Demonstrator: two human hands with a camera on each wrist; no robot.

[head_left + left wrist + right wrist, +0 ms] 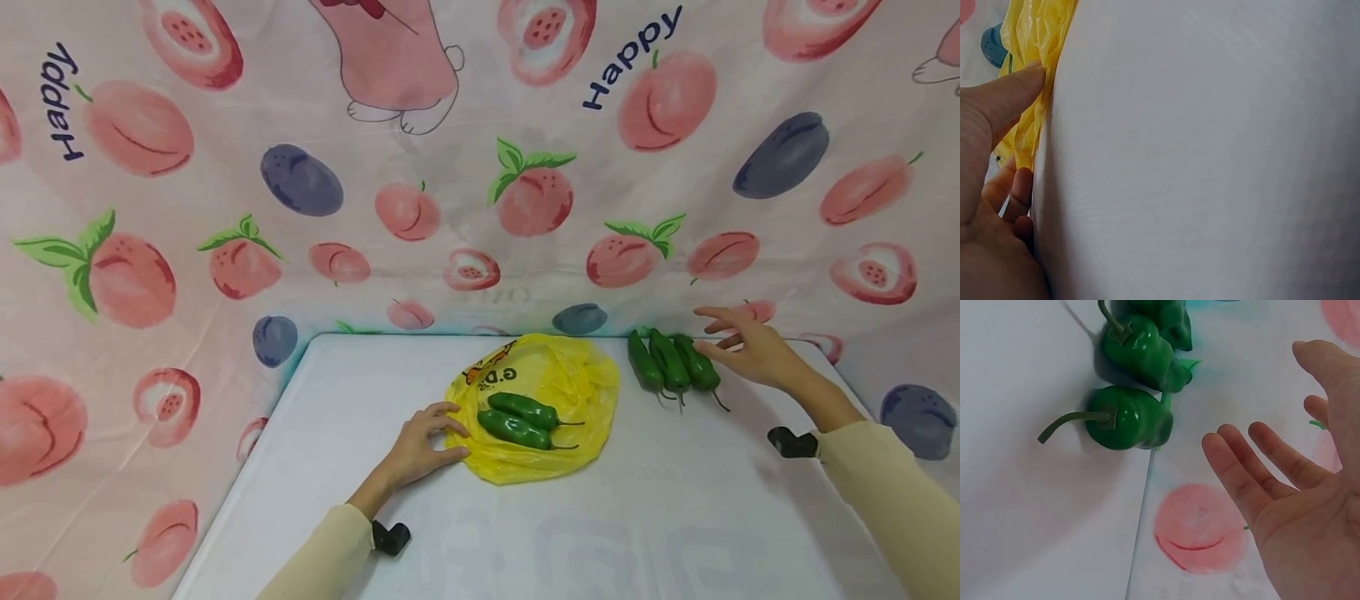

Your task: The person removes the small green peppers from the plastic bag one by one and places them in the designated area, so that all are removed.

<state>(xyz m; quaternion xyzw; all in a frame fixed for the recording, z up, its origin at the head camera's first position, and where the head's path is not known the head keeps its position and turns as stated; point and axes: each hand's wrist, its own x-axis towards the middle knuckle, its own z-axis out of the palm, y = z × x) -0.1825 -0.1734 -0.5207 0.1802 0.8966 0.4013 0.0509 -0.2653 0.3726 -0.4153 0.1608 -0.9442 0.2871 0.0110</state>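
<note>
Two green peppers (517, 421) lie side by side on a flattened yellow plastic bag (585, 454). At the bag's left edge, my left hand (420, 446) touches the plastic with its thumb and fingers spread apart. The left wrist view shows the thumb (1022, 87) against the crinkled bag (1035, 31). Three more green peppers (675, 367) lie in a row to the bag's right. Just right of them my right hand (750, 346) holds nothing, its fingers extended. In the right wrist view a gap separates that hand (1310, 487) from the nearest pepper (1129, 419).
The white tabletop (555, 542) lies under everything. A fruit-printed cloth (450, 150) rises behind the table's far edge and down both sides. The row of three peppers sits close to that far edge. A black device (392, 538) is worn at each wrist.
</note>
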